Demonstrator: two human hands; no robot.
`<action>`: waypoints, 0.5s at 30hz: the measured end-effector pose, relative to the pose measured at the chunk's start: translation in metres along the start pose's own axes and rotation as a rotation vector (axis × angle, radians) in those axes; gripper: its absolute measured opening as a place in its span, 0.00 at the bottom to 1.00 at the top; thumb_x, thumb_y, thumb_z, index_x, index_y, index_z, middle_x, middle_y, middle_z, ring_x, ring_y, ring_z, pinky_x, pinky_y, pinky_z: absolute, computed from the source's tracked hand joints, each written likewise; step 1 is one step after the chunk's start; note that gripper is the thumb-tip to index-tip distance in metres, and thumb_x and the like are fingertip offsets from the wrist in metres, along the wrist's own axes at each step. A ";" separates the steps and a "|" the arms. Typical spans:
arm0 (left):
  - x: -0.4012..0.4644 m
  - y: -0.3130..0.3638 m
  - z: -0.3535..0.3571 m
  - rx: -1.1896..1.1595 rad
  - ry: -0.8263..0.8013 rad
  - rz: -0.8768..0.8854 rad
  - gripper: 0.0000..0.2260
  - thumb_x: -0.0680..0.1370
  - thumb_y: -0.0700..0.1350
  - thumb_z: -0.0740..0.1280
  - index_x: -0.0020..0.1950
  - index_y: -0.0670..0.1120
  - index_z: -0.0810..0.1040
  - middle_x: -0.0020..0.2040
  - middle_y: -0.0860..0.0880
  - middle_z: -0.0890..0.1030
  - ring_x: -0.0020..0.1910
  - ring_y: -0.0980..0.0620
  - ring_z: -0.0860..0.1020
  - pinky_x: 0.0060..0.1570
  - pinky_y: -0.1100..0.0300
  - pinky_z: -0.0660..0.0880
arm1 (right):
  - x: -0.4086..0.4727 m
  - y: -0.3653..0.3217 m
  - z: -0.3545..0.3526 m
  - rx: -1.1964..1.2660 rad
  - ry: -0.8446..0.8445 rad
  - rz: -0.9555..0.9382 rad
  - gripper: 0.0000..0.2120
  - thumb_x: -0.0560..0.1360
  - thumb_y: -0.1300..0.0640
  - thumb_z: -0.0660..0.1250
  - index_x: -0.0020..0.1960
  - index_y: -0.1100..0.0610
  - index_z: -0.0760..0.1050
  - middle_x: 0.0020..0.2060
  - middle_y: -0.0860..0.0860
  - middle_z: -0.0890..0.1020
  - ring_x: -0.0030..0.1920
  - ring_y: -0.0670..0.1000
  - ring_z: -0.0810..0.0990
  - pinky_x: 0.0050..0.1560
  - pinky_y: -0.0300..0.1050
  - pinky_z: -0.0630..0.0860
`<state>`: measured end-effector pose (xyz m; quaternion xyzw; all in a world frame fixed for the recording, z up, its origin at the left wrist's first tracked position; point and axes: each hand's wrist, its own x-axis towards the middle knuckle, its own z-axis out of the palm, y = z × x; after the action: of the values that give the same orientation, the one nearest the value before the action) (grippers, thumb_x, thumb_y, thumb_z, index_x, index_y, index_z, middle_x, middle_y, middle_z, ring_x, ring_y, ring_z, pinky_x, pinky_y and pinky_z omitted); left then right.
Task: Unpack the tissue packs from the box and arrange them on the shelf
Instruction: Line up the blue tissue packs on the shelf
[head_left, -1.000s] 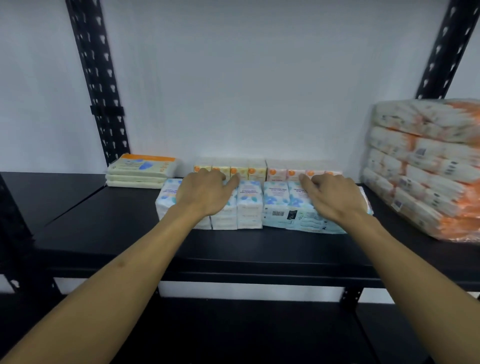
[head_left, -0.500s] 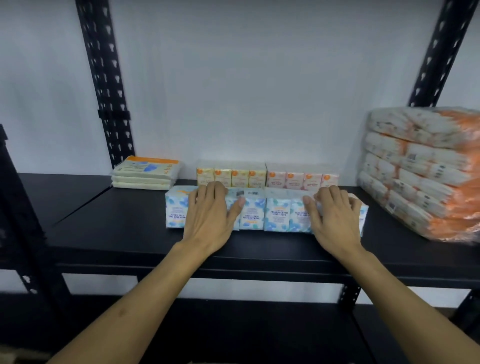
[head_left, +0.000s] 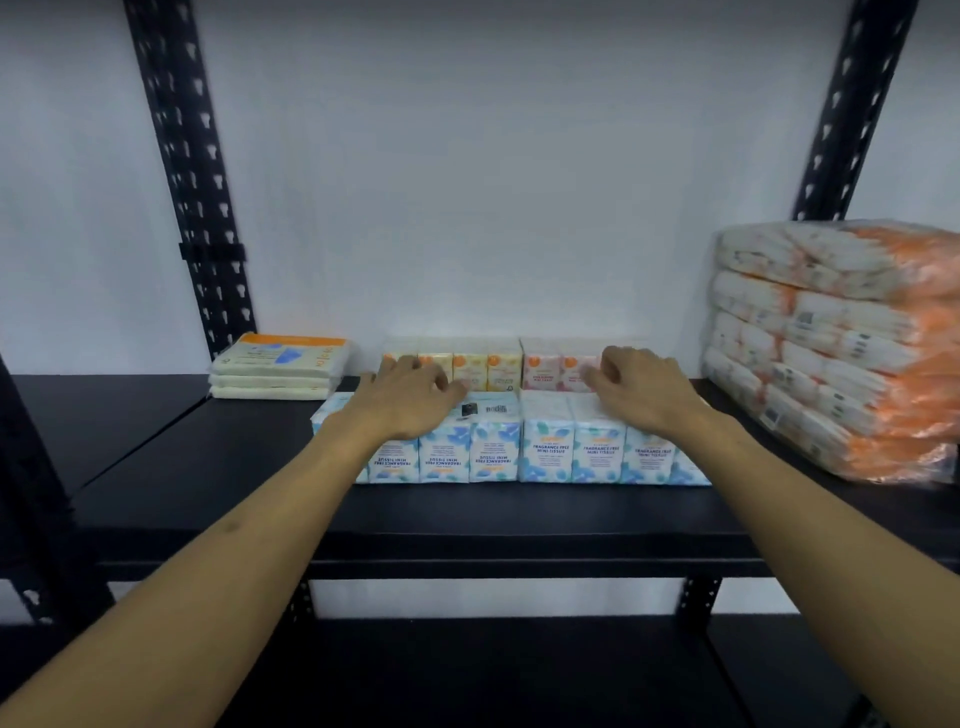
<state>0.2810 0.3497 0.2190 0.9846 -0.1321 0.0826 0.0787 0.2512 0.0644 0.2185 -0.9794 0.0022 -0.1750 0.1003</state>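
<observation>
A black shelf carries a front row of white tissue packs printed with blue and teal leaf shapes and blue lettering. Behind that row, against the white wall, stand pale yellow packs with orange dots and pale pink packs with pink blotches. Left of the row lies a cream stack topped with an orange band and a blue mark; right of it, an orange-and-white bundle. Black perforated posts frame the shelf.
</observation>
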 end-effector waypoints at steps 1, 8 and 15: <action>0.003 0.000 0.004 0.007 -0.100 -0.033 0.37 0.78 0.75 0.43 0.74 0.55 0.72 0.76 0.48 0.71 0.75 0.42 0.67 0.71 0.40 0.62 | 0.003 -0.001 0.005 0.021 -0.108 0.023 0.21 0.82 0.37 0.52 0.46 0.51 0.74 0.47 0.51 0.81 0.47 0.55 0.78 0.54 0.52 0.72; 0.005 0.007 0.007 -0.039 0.048 -0.112 0.39 0.76 0.77 0.48 0.57 0.48 0.83 0.48 0.46 0.84 0.50 0.45 0.81 0.59 0.46 0.76 | 0.015 0.002 0.017 0.041 -0.082 0.075 0.24 0.81 0.38 0.51 0.39 0.54 0.73 0.37 0.52 0.79 0.38 0.53 0.77 0.40 0.48 0.70; 0.000 0.012 0.017 0.017 0.263 -0.050 0.38 0.79 0.73 0.46 0.66 0.47 0.80 0.61 0.45 0.83 0.63 0.44 0.78 0.69 0.43 0.63 | 0.001 0.001 0.021 -0.083 0.218 0.010 0.28 0.82 0.44 0.48 0.33 0.58 0.72 0.28 0.52 0.76 0.31 0.53 0.72 0.48 0.51 0.69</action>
<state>0.2805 0.3356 0.2044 0.9690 -0.0955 0.2099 0.0889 0.2594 0.0678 0.2000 -0.9578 0.0252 -0.2798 0.0599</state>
